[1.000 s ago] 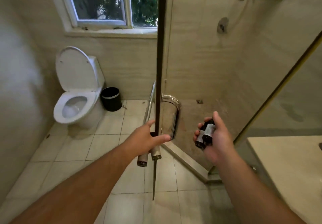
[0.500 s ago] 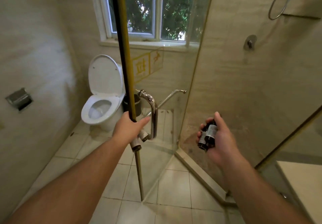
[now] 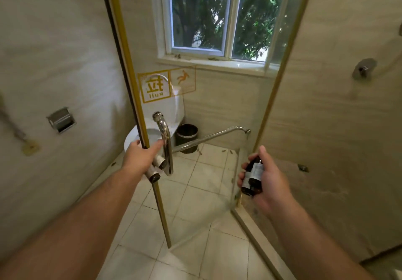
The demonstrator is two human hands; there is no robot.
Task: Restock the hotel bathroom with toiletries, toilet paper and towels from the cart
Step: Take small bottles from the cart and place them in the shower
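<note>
Right grip [image 3: 267, 184]: clamped round two small toiletry bottles [image 3: 252, 176], held side by side in the air at the shower opening, thumb raised above them. Bottles: dark brown, near black, each with a pale grey label; print too small to read.
Left grip [image 3: 141, 157]: clamped on the edge of the glass shower door [image 3: 130, 72], the edge between thumb and fingers, forefinger touching the chrome door handle [image 3: 165, 136].
Door: gold-trimmed, yellow sticker [image 3: 155, 87] on the glass.
Through the glass: white toilet [image 3: 175, 107], dark bin [image 3: 187, 135] just beside it.
Left wall: metal paper holder [image 3: 61, 119].
</note>
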